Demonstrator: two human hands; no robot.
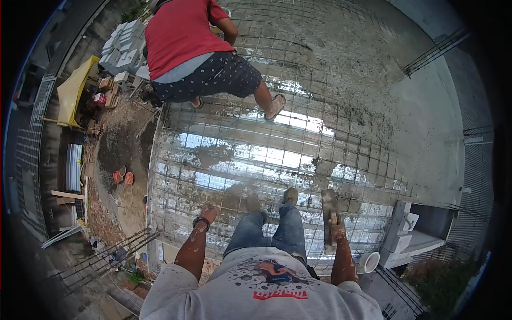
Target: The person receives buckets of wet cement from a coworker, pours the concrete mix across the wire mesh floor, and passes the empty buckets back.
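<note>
Outdoors, over a broad concrete slab (429,128), smooth and pale along the far right, rough and dark toward the middle. Across the nearer half, shiny banded sheeting (266,154), smeared with patches of grey mix. Over most of both, a square grid of steel mesh (368,154). Beyond the slab's left edge, a dirt yard (128,205) with rubble and boards.

At the top, bent forward with feet on the mesh, a co-worker (184,34) in red shirt, dark patterned shorts and sandals. At the bottom, wears a pale grey T-shirt (229,298) with a printed front, and blue jeans (245,232). At upper left, a stack of white blocks (125,45); just below, a yellow sheet (77,93). At lower right, by the slab's edge, a hollow concrete box (397,242).

Right of the feet, over the mesh, a long float (328,240), blade pointing away; impossible to tell whether touching the mesh or just above. Near the box, a white bucket (369,262); in the yard, small orange buckets (129,178).

With the right hand (337,231), grips the float's handle, fingers wrapped around. Holds the left hand (209,214) over the mesh, left of the feet; cannot tell how far closed, or whether holding anything. On the left wrist, a dark band (201,221).
</note>
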